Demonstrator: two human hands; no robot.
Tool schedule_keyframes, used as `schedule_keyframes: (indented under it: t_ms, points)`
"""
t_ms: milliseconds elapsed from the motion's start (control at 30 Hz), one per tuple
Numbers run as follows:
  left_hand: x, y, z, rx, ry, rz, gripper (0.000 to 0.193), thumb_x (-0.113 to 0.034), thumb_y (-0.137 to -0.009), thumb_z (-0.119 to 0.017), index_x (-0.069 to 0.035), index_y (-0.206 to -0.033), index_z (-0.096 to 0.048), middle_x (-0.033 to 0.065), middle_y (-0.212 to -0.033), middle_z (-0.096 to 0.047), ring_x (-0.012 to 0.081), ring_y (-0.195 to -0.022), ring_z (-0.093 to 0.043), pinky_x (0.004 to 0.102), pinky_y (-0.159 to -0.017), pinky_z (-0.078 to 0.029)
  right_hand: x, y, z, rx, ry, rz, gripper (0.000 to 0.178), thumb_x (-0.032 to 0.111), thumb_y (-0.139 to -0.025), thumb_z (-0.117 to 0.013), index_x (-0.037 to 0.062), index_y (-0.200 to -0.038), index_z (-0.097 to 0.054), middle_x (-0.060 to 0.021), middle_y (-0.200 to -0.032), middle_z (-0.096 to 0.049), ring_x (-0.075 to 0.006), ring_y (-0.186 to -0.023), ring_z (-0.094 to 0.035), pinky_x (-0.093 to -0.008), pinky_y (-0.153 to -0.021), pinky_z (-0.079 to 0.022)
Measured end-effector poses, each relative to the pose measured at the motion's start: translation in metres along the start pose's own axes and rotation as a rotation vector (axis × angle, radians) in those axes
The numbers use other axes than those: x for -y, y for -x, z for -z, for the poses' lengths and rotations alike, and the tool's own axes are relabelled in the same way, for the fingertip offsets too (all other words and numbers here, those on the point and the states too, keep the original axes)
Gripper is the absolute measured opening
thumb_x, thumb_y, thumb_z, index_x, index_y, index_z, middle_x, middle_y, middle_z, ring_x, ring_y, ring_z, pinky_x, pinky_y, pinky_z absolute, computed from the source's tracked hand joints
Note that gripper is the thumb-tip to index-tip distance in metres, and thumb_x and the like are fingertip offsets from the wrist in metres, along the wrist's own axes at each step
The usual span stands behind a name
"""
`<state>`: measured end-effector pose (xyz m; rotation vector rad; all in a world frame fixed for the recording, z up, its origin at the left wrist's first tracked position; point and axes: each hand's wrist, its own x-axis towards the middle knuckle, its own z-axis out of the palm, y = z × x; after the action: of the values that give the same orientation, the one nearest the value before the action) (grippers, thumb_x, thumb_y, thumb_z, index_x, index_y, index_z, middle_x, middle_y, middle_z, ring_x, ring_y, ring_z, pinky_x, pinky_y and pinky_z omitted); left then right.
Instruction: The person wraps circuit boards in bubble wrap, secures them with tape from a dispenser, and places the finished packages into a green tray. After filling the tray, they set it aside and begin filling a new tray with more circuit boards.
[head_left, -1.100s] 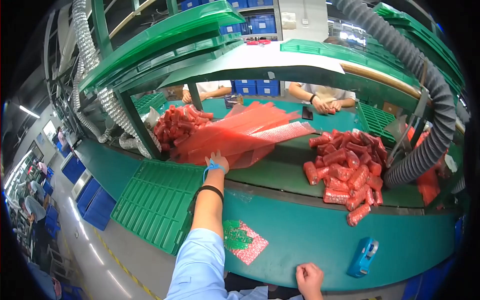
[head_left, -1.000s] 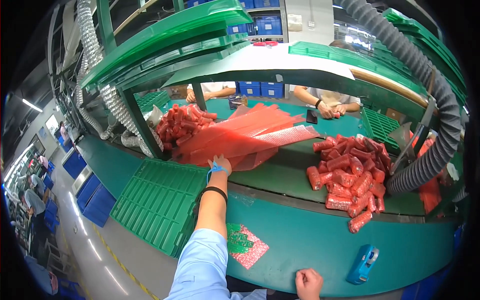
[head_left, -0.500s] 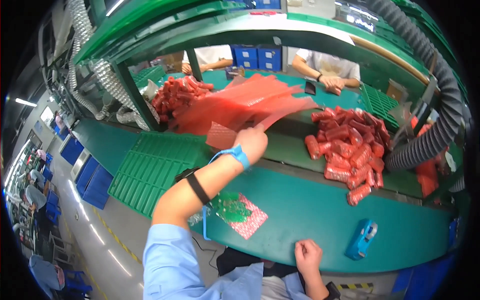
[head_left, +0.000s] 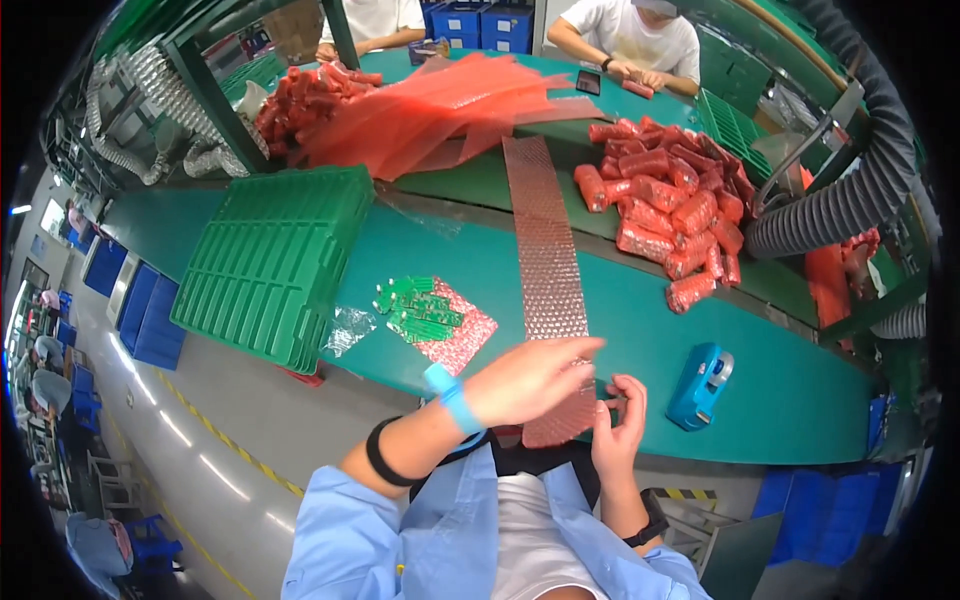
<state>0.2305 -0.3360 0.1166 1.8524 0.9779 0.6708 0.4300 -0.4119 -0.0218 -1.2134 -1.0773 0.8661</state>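
Observation:
A long strip of red bubble wrap [head_left: 548, 250] lies across the green bench, its near end hanging over the front edge. On its near part rests my left hand [head_left: 535, 380], palm down, fingers stretched out to the right. Close to the strip's right edge, my right hand [head_left: 620, 425] is raised with loosely bent fingers apart and nothing visible in them. Several green circuit boards [head_left: 425, 312] sit on a red bubble wrap sheet [head_left: 465, 340] left of the strip. A blue tape dispenser [head_left: 698, 390] stands to the right of my right hand.
A green plastic tray [head_left: 265, 265] overhangs the bench's left front edge. Beyond are a heap of red wrap sheets [head_left: 430, 115] and piles of red wrapped rolls [head_left: 680, 195]. A grey hose [head_left: 820, 230] hangs at right. Two people sit across the bench.
My left hand has drawn the bubble wrap strip from the heap toward me and laid it over the bench. My right hand has come up beside it. The view has tilted down and the tray has shifted.

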Motion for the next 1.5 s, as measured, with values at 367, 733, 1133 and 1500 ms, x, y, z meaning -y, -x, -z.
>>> schedule_keyframes:
  t_ms: [367, 733, 1133, 1500]
  points:
    - [0.119, 0.166, -0.009, -0.119, -0.710, -0.345, 0.039, -0.028, -0.091, -0.081, -0.009, -0.125, -0.076, 0.0108, -0.129, -0.075, 0.0305, -0.136, -0.062, 0.0569, -0.114, -0.047, 0.020, 0.030, -0.069, 0.428, 0.355, 0.202, 0.040, 0.008, -0.087, -0.076, 0.0002, -0.126, -0.069, -0.0213, -0.144, -0.065, -0.0408, -0.133, -0.063, -0.0466, -0.113, -0.049]
    - [0.076, 0.126, -0.034, -0.367, -0.185, -0.175, 0.036, -0.032, -0.089, -0.083, -0.010, -0.117, -0.078, 0.0120, -0.122, -0.074, 0.0336, -0.129, -0.062, 0.0525, -0.111, -0.046, 0.037, 0.110, -0.040, 0.671, 0.955, 0.346, 0.059, 0.026, -0.089, -0.083, 0.0078, -0.142, -0.066, -0.0214, -0.164, -0.046, -0.0494, -0.151, -0.044, -0.0689, -0.120, -0.036]
    - [0.101, 0.149, -0.112, 0.070, -0.762, -0.429, 0.054, -0.029, -0.090, -0.079, -0.010, -0.140, -0.070, 0.0150, -0.167, -0.047, 0.0376, -0.149, -0.048, 0.0556, -0.121, -0.041, 0.053, -0.006, -0.039, 0.426, 0.653, 0.452, 0.043, 0.013, -0.087, -0.081, 0.0052, -0.129, -0.073, -0.0213, -0.143, -0.066, -0.0413, -0.131, -0.064, -0.0525, -0.113, -0.050]
    - [0.092, 0.160, -0.019, -0.355, -0.106, -0.152, 0.028, -0.016, -0.095, -0.073, -0.007, -0.121, -0.076, 0.0128, -0.133, -0.074, 0.0338, -0.128, -0.067, 0.0500, -0.111, -0.051, 0.019, 0.095, -0.075, 0.984, 0.579, 0.506, 0.041, 0.023, -0.088, -0.083, 0.0114, -0.127, -0.075, -0.0178, -0.150, -0.060, -0.0386, -0.148, -0.050, -0.0649, -0.124, -0.035]
